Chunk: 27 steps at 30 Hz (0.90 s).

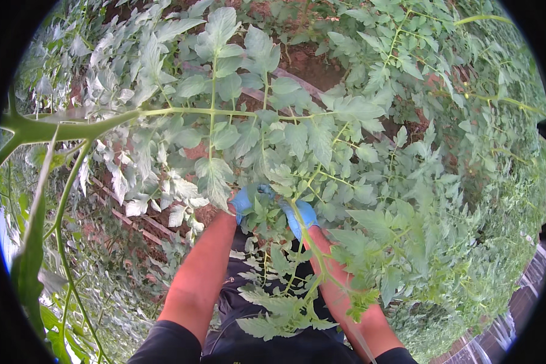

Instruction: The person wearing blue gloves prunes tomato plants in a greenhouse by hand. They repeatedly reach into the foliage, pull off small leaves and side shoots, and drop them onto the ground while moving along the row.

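My left hand, in a blue glove, reaches in among tomato leaves at the middle of the view. Leaflets cover most of its fingers. Close by on the right is my right hand, gloved in the same blue, with a green tomato stem crossing in front of it. Both hands are near a leafy tomato shoot between them. Foliage hides the fingertips, so whether either hand grips anything cannot be made out.
A thick tomato stem enters from the left, and its long compound leaf spreads above my hands. Pale strips run along the reddish soil behind. Dense tomato plants stand at right. Clear plastic film lies lower right.
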{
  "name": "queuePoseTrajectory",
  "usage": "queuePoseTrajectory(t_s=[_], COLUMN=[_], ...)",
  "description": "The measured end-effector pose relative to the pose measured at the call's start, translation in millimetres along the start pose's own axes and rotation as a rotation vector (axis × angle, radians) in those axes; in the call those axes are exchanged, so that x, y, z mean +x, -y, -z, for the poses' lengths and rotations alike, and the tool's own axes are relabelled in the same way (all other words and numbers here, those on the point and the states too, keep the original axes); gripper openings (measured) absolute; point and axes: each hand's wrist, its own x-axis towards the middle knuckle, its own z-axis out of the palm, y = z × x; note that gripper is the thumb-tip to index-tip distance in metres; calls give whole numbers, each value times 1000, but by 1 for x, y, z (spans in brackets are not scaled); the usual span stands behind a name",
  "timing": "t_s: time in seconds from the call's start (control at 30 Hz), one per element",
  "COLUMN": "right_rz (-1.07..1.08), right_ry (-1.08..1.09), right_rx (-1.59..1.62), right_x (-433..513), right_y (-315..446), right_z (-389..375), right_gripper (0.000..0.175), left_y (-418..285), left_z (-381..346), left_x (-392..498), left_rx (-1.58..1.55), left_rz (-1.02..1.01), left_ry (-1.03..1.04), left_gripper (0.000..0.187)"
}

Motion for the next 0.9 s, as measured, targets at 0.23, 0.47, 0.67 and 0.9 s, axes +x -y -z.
queuePoseTrajectory(t_s=[0.23,0.47,0.67,0.9], right_rz=[-13,91,149,163], right_ry=[53,70,-36,36], right_rx=[352,196,-143,-246], right_x=[-22,-26,-37,-41], right_y=[9,-20,-38,-81], right_z=[7,19,37,32], right_gripper=[29,35,40,39], left_y=[-43,-21,-67,35], left_z=[-2,-1,-18,-3], left_x=[-30,-11,-13,1], left_rx=[-4,64,-181,247], left_rz=[286,196,440,293], left_ry=[43,202,243,-26], left_gripper=[55,41,60,49])
